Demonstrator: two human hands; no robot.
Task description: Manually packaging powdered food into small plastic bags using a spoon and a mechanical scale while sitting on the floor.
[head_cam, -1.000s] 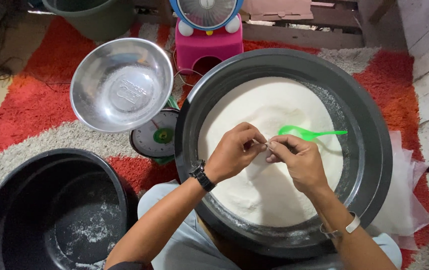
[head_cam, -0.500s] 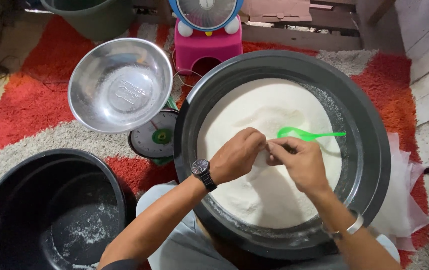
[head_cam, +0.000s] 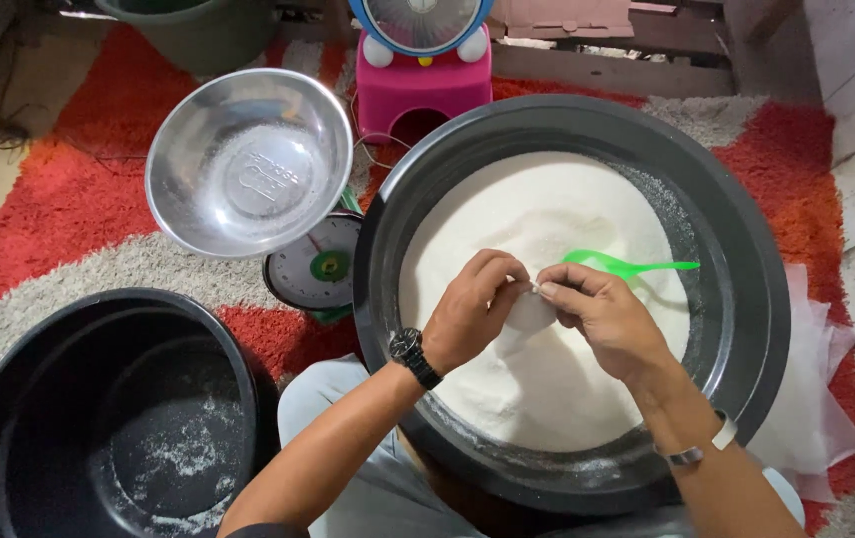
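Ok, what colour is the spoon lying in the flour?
Bright green spoon, clearest in the head view.

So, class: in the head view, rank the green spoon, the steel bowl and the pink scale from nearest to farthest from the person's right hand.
1. Green spoon: lying on the white powder, just beyond the right hand.
2. Pink scale: at the top, past the basin.
3. Steel bowl: far to the upper left.

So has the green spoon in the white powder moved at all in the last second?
No. The green spoon lies in the same spot on the white powder, handle toward the right wall of the big black basin.
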